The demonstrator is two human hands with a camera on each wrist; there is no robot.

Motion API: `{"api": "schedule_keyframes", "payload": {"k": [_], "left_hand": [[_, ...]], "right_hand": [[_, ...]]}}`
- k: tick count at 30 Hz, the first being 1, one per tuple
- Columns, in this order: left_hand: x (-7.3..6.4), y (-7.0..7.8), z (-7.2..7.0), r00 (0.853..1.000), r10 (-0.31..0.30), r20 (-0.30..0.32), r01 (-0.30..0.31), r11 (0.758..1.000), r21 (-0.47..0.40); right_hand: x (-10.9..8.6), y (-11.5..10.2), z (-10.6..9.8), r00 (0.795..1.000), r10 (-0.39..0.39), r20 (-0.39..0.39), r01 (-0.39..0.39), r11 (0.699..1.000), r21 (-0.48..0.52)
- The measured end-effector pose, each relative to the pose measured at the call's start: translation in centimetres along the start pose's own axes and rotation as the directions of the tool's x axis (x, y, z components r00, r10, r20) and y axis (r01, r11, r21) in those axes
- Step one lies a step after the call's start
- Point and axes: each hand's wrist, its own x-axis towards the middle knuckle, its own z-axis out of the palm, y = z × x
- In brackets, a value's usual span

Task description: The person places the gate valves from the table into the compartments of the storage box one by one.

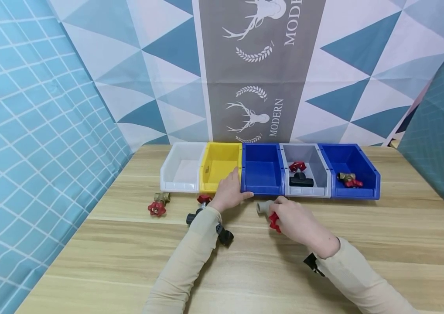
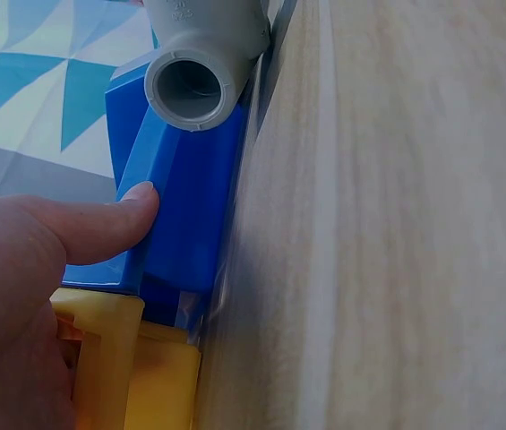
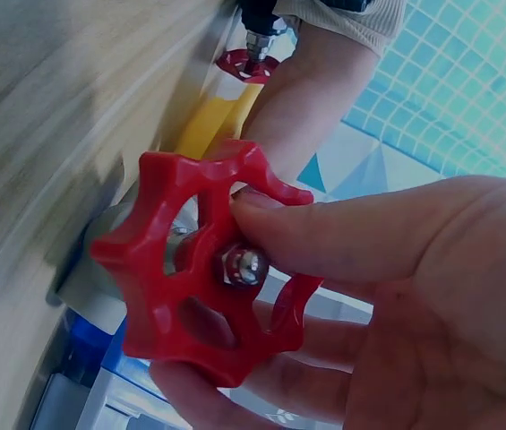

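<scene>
Grey valve (image 1: pixel 266 206) grasped by red handwheel (image 1: pixel 274 222) in right hand (image 1: pixel 295 221), just before middle blue bin (image 1: pixel 263 190); left hand (image 1: pixel 228 192) laid relaxed on bin's rim, thumb straight. If wheel spins, valve could be knocked against rim; bin could be shifted by hard pressing.

This looks like a small workshop-style parts bench set up inside a booth of printed sheets; what sort of building surrounds it cannot be told. The workshop character shows in five open-fronted plastic storage bins (image 1: pixel 263 190) standing in a row on a wood-grain tabletop (image 1: pixel 88 261), and in plumbing valves with red handwheels, among them a brass valve (image 1: pixel 160 203) and a grey plastic valve (image 1: pixel 264 207). The booth shows in its creased hangings: a triangle-patterned sheet (image 1: pixel 175 78) with stag heads and "MODERN" behind, a white-gridded blue sheet (image 1: pixel 29 131) left, a teal sheet (image 1: pixel 442 131) right.
</scene>
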Motion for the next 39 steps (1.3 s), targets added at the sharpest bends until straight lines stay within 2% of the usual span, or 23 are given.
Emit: {"api": "schedule_keyframes", "payload": {"k": [16,39], "left_hand": [[-0.11,0.13,-0.07,1.0,-0.003,-0.001,0.003,1.0,0.005],[-0.01,0.03,0.02,1.0,-0.003,-0.005,0.003,1.0,0.009]], "right_hand": [[0.13,0.2,-0.03,0.998,-0.023,-0.054,0.025,0.999,0.023],[0.08,0.22,-0.37,0.998,-0.024,-0.058,0.026,0.999,0.02]]}}
